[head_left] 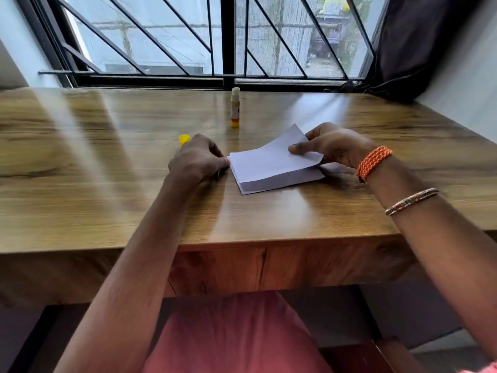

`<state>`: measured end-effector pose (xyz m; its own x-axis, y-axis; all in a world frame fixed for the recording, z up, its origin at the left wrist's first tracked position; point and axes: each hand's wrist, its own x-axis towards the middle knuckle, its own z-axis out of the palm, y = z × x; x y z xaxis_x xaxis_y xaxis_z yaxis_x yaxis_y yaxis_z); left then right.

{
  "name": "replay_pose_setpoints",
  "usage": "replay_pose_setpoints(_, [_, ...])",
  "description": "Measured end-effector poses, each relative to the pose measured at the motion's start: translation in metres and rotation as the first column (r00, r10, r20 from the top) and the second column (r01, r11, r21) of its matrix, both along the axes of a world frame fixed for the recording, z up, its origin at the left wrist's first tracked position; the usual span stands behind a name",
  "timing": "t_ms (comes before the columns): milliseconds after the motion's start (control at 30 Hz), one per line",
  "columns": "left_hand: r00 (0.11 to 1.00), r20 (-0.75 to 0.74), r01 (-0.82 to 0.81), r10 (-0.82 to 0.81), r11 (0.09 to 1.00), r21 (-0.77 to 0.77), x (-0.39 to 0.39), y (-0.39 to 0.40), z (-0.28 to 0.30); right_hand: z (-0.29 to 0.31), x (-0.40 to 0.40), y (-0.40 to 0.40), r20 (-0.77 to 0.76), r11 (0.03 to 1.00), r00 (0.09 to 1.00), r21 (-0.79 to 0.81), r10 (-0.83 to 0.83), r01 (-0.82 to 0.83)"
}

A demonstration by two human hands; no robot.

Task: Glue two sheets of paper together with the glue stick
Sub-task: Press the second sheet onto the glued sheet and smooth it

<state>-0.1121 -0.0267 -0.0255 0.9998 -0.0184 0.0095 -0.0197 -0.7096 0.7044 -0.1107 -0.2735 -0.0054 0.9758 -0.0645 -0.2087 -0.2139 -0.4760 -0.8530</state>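
The top sheet is pinched by the right hand, the stack steadied by the left hand's curled fingers; the uncapped glue stick is unused.

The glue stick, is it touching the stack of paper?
Apart. The head view shows the glue stick standing upright, bare table between it and the paper stack.

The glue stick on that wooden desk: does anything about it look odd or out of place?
Slightly. The white glue stick with a yellow base stands upright near the window with its glue tip bare, while its small yellow cap lies apart on the wooden desk, just beyond the left hand. Nothing is spilled or damaged.
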Motion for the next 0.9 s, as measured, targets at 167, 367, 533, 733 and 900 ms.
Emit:
replay_pose_setpoints(167, [1.000, -0.017, -0.019, 0.018, 1.000, -0.010, -0.002, -0.001, 0.002, -0.003, -0.001, 0.000, 0.039, 1.000, 0.999, -0.004, 0.005, -0.005])
replay_pose_setpoints(367, [0.998, -0.050, -0.043, 0.042, 0.998, -0.035, -0.002, 0.001, 0.003, -0.009, -0.003, 0.002, 0.131, 0.999, 0.991, -0.041, 0.016, -0.011])
replay_pose_setpoints(533, [0.997, -0.052, -0.058, 0.057, 0.998, -0.027, -0.001, 0.000, 0.003, -0.011, -0.005, 0.000, 0.191, 0.998, 0.981, -0.056, 0.036, -0.026])
replay_pose_setpoints(733, [0.997, -0.016, -0.073, 0.073, 0.997, 0.016, 0.000, -0.001, 0.004, -0.016, -0.006, -0.002, 0.270, 0.998, 0.962, -0.044, 0.049, -0.039])
replay_pose_setpoints(900, [0.995, 0.058, -0.087, 0.082, 0.993, 0.084, -0.003, -0.002, 0.000, -0.019, -0.006, -0.001, 0.315, 0.992, 0.947, -0.121, 0.062, -0.025])
